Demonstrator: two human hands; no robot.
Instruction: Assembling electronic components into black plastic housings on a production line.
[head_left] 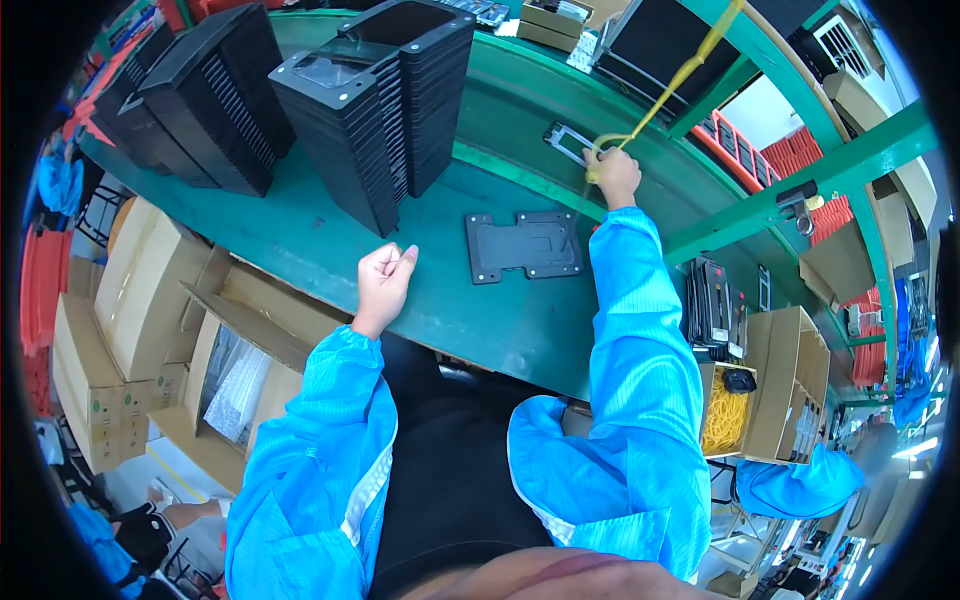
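My left hand (384,285) is curled into a loose fist with the thumb up, over the near edge of the green table (440,325); nothing shows in it. My right hand (614,176) reaches to the far side, its fingers closed around a yellow cord (672,92) that runs down from above and loops at the hand. Beside those fingers lies a silver metal frame (567,140). A flat black plate (524,246) with notched sides and light round spots at its corners rests on the table between my arms, touched by neither hand.
Tall stacks of black plates (380,115) and black parts (215,105) stand at the back left. Open cardboard boxes (265,320) sit below left. On the right are a box of yellow cords (727,415), black items (712,305) and a green post (800,185).
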